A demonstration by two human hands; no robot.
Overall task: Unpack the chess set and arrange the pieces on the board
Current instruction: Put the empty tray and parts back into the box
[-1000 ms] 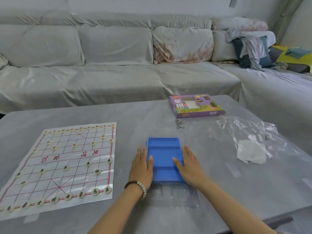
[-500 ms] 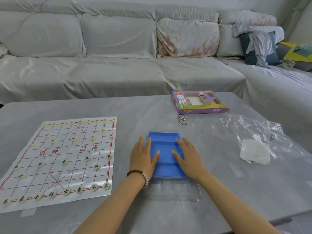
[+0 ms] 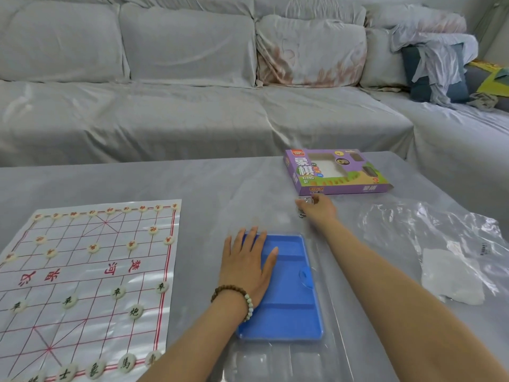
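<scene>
On the counter [image 3: 209,188], the left hand [image 3: 246,267] presses the blue tray [image 3: 286,312], fingers released. The right hand [image 3: 319,212] is at the small metal bits [image 3: 301,215], grip unclear; better to pinch them gently.

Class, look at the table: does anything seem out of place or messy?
Only the bag, lying crumpled on the table's right side with white paper. The board's pieces sit neatly on their points.
</scene>
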